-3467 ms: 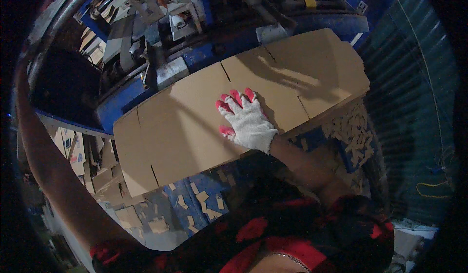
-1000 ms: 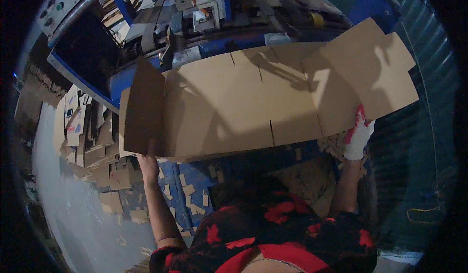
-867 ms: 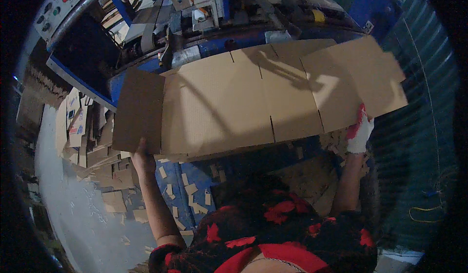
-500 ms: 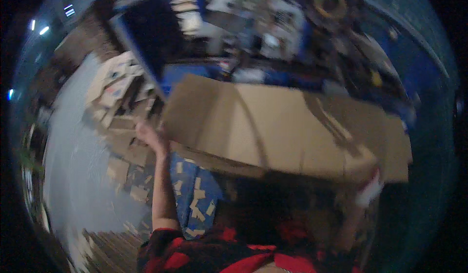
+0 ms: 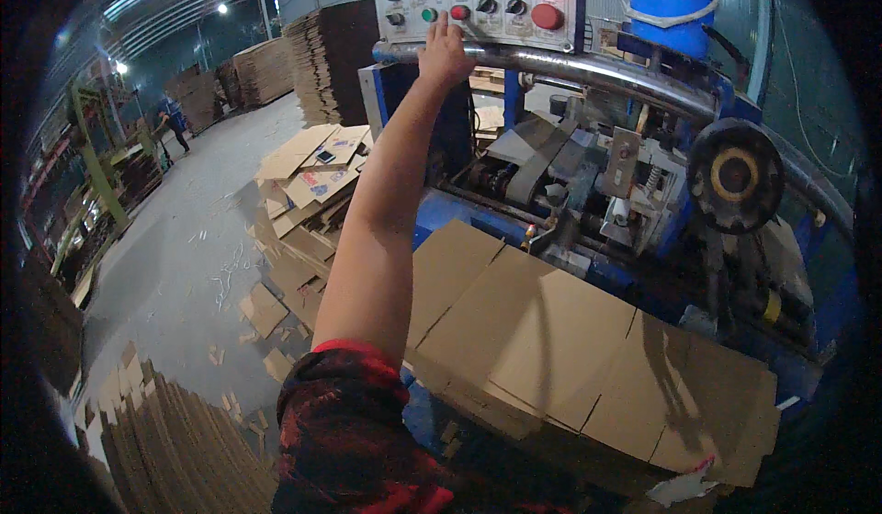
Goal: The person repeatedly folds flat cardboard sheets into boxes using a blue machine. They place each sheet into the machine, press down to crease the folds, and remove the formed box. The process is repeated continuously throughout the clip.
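Observation:
My left arm reaches forward to the grey control panel (image 5: 478,27) at the top. There my left hand (image 5: 445,53) has its fingers stretched upward, with a fingertip at the panel between the green button (image 5: 429,15) and the small red button (image 5: 460,12). It holds nothing. Below and to the right lie flat, creased and slotted cardboard sheets (image 5: 560,330), along the front of the blue machine (image 5: 459,211). A ragged white piece (image 5: 682,489) with a pink edge sits at their near right edge. No part of my right hand can be made out.
Behind the cardboard are the machine's rollers and a black handwheel (image 5: 735,173). A steel bar (image 5: 588,68) crosses beneath the panel. A blue bucket (image 5: 669,9) stands at upper right. Loose cardboard (image 5: 312,169) is piled on the left, with stacked sheets (image 5: 184,440) at lower left.
My left hand has let go of the cardboard's left end and risen to the control panel. The cardboard sits lower in view, angled down to the right. The view has shifted, bringing the panel in.

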The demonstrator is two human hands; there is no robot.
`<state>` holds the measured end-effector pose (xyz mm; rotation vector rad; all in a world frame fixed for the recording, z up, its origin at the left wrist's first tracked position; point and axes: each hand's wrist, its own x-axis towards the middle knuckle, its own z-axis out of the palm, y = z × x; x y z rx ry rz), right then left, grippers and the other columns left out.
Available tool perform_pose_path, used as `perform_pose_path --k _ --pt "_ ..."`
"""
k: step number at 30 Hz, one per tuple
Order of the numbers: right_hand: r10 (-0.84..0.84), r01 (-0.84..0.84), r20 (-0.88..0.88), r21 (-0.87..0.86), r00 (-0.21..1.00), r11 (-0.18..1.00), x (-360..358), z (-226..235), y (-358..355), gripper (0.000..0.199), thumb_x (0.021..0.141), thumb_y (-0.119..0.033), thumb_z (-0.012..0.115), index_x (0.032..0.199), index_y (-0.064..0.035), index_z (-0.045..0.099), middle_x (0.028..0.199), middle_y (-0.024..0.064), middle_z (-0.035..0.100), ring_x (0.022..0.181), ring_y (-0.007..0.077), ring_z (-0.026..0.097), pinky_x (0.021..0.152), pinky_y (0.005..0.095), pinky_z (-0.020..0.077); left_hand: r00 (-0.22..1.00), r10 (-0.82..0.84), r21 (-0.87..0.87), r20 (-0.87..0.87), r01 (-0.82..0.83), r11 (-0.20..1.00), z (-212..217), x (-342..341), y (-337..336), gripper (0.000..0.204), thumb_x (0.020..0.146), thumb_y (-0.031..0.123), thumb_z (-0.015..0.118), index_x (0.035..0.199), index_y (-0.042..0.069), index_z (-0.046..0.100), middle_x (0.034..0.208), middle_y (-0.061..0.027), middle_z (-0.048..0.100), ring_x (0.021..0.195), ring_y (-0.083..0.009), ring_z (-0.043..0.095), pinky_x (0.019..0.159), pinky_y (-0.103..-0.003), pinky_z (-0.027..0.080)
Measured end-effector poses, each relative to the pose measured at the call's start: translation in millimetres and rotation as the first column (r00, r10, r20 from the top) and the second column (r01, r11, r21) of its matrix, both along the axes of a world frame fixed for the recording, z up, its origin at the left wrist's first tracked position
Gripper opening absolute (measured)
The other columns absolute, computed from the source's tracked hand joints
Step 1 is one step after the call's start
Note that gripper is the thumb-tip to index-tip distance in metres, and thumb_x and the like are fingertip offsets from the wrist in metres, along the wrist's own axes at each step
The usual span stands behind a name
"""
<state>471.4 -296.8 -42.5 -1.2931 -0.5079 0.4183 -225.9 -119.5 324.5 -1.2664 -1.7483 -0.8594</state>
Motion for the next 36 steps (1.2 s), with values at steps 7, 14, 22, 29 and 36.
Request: perform_pose_path --k 7,14,22,29,36 --pt "0.087 -0.077 -0.099 0.101 0.991 0.992 8.4 -29.4 10.6 0.033 0.092 -0.019 0.053 0.119 0.0004 0.053 0.111 0.0141 0.059 0.099 0.0237 0.057 0.085 0.0398 0.0508 0.978 0.155 -0.007 -0.138 -0.157 0.987 16.5 -39.1 30.5 0.054 0.072 0.029 0.071 0.118 0.005 0.057 0.122 -0.019 0.056 0.111 -0.0357 0.054 0.094 -0.045 0.045" --pt "-0.077 0.089 -0.069 0.186 0.995 0.979 -18.4 -11.8 24.9 0.033 0.09 -0.012 0.056 0.119 0.0023 0.051 0.111 0.0115 0.057 0.1 0.0235 0.055 0.089 0.0372 0.0475 0.8 0.465 -0.254 -0.379 -0.573 0.78 20.3 -35.8 48.4 0.059 0.09 0.045 0.051 0.135 0.008 0.041 0.129 -0.0143 0.053 0.115 -0.0296 0.054 0.091 -0.046 0.044" --pt "-0.106 0.133 -0.204 0.12 0.973 0.984 -14.8 -6.4 21.5 0.052 0.085 -0.011 0.062 0.131 0.0009 0.04 0.122 0.0139 0.048 0.105 0.0255 0.054 0.086 0.0396 0.0507 0.81 -0.585 -0.345 -0.045 0.537 0.77 -119.8 -55.0 -23.7 0.049 0.082 0.005 0.058 0.129 0.004 0.049 0.128 -0.0176 0.055 0.116 -0.0359 0.052 0.099 -0.039 0.04" --pt "-0.146 0.136 0.028 0.229 0.989 0.964 -21.8 12.7 22.4 0.052 0.084 0.0 0.056 0.131 -0.0028 0.036 0.114 0.0124 0.052 0.1 0.0238 0.057 0.088 0.0409 0.0523 0.788 0.415 -0.344 0.455 -0.275 0.898 -412.0 11.4 -274.5 0.075 0.082 0.052 0.064 0.128 -0.004 0.045 0.129 -0.0278 0.047 0.12 -0.0451 0.043 0.099 -0.05 0.036" --pt "0.255 -0.202 -0.179 0.272 0.95 0.941 25.1 25.2 10.7 0.05 0.085 -0.004 0.058 0.132 -0.0063 0.041 0.115 0.0099 0.056 0.104 0.0258 0.057 0.092 0.0438 0.0489 0.311 -0.049 0.065 0.949 -0.041 0.997 -423.9 65.8 -278.1 0.063 0.079 0.037 0.072 0.12 -0.004 0.049 0.112 -0.0218 0.056 0.101 -0.0327 0.055 0.087 -0.05 0.044"
